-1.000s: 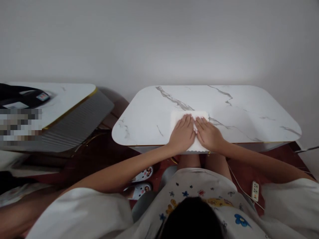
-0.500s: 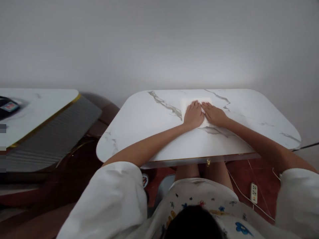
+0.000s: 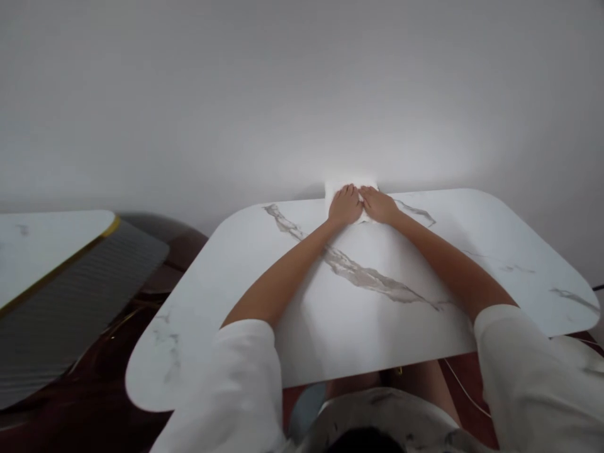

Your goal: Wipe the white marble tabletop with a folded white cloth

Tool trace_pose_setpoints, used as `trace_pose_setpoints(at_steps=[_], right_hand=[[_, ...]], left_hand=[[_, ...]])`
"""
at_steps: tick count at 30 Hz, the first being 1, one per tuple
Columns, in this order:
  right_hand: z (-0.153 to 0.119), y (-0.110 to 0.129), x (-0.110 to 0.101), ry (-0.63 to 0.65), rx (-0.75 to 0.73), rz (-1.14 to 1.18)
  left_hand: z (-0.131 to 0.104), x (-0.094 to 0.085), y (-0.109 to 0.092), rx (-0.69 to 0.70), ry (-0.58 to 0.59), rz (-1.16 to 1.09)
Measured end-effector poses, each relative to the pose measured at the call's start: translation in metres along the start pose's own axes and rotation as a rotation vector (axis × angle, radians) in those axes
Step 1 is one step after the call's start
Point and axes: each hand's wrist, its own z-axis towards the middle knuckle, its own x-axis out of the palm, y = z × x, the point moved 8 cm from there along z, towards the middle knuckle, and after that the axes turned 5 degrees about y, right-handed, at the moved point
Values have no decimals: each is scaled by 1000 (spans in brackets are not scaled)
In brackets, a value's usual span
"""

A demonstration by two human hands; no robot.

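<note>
A thin white cloth or paper wipe lies at the far edge of the white marble-patterned table, its far part reaching to the wall. Both of my hands rest flat on it, side by side. My left hand has its fingers stretched forward. Angled in from the other side, my right hand lies with its fingertips close to the left hand's. Parts of the wipe are hidden beneath the palms.
A grey wall rises behind the table. To the left stands a second white tabletop with a gold edge and a ribbed grey side. A white cable runs over the red floor below.
Both hands have slid the wipe away from me, from the middle of the table to its far edge. My view has shifted forward, and the arms are straighter.
</note>
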Motion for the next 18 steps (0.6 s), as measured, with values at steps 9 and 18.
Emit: trace_pose_setpoints(at_steps=[9, 18], right_hand=[[-62, -27, -10, 17, 152, -3], [-168, 49, -43, 14, 135, 11]], left_hand=[[-7, 1, -62, 134, 33, -52], [-131, -23, -106, 142, 75, -82]])
